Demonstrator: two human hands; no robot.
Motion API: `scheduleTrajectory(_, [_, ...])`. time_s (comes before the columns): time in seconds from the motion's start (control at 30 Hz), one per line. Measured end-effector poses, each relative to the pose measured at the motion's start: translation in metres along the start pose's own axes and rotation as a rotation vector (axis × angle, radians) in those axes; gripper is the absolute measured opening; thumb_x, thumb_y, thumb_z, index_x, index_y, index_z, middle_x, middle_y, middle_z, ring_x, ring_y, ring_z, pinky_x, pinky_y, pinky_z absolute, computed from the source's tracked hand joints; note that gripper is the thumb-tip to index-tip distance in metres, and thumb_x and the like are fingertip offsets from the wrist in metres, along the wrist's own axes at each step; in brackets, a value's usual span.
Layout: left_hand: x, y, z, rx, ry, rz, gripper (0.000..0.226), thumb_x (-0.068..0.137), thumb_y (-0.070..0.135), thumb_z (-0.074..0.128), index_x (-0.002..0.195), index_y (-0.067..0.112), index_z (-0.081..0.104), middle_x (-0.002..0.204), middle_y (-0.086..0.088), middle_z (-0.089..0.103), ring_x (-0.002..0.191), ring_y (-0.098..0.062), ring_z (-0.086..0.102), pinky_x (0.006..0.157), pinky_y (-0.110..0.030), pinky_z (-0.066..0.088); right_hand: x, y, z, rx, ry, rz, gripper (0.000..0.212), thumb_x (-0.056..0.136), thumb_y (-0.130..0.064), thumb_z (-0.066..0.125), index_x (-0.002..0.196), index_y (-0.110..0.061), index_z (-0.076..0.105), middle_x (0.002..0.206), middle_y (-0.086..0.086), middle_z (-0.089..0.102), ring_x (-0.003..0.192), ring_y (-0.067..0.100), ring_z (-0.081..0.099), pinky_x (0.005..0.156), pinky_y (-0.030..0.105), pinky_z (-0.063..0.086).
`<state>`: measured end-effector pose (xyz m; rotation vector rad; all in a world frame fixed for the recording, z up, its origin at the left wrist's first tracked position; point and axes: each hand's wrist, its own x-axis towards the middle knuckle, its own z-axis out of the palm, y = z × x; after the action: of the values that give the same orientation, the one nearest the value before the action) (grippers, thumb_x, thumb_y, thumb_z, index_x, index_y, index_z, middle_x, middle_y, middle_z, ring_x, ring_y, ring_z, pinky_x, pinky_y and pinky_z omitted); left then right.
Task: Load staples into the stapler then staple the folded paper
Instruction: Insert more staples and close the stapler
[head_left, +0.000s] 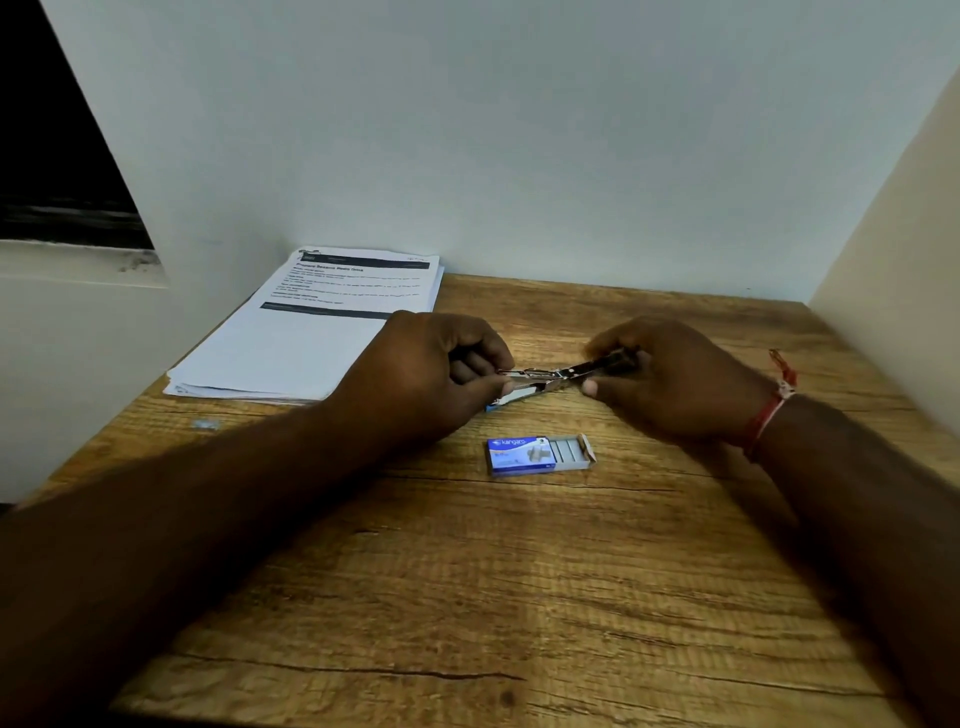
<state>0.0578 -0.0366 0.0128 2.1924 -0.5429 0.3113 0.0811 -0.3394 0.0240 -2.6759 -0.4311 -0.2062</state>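
Both hands, left (436, 374) and right (670, 382), clamp the opened metal stapler (550, 374) mid-table (467, 597); staple box (537, 455) open just nearer, papers (317, 322) at far-left corner.

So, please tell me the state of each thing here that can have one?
stapler: opened out, held above the table by both hands
left hand: closed on the stapler
right hand: closed on the stapler
staple box: open, staples showing
paper stack: flat, untouched
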Motion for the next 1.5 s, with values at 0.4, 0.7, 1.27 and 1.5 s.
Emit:
scheduleTrajectory(0.4, [0.005, -0.002, -0.001, -0.041, 0.006, -0.035, 0.024, 0.088, 0.026, 0.098, 0.108, 0.030, 0.086, 0.088, 0.009, 0.084, 0.078, -0.003, 0.079, 0.071, -0.009, 0.055, -0.005, -0.014, -0.010, 0.497, 0.186, 0.008, 0.047, 0.080, -0.011, 0.098, 0.119, -0.016, 0.073, 0.097, 0.002, 0.083, 0.073, 0.002, 0.078, 0.064, 0.016, 0.060])
scheduleTrajectory(0.7, [0.005, 0.001, -0.001, -0.103, -0.018, -0.088, 0.031, 0.086, 0.024, 0.099, 0.115, 0.029, 0.086, 0.089, 0.010, 0.085, 0.076, 0.002, 0.077, 0.070, -0.008, 0.053, -0.014, -0.032, -0.020, 0.546, 0.326, -0.100, 0.082, 0.071, -0.020, 0.102, 0.140, -0.021, 0.058, 0.098, 0.004, 0.082, 0.078, 0.024, 0.082, 0.066, 0.034, 0.070])
scheduleTrajectory(1.27, [0.003, 0.010, 0.004, -0.120, -0.098, -0.100, 0.041, 0.087, 0.015, 0.097, 0.122, 0.028, 0.079, 0.092, 0.010, 0.087, 0.083, -0.001, 0.082, 0.081, -0.014, 0.063, -0.011, -0.043, 0.027, 0.223, 0.159, -0.299, 0.023, 0.091, -0.032, 0.091, 0.114, -0.035, 0.088, 0.094, -0.019, 0.081, 0.089, 0.004, 0.072, 0.078, 0.033, 0.059])
scheduleTrajectory(1.5, [0.003, 0.004, 0.002, -0.050, -0.156, -0.100, 0.040, 0.082, 0.024, 0.100, 0.113, 0.033, 0.077, 0.097, 0.010, 0.081, 0.082, 0.000, 0.076, 0.077, -0.017, 0.062, -0.008, -0.043, 0.028, 0.133, 0.142, -0.293, 0.026, 0.092, -0.032, 0.091, 0.118, -0.033, 0.087, 0.097, -0.020, 0.080, 0.091, -0.005, 0.069, 0.076, 0.015, 0.048])
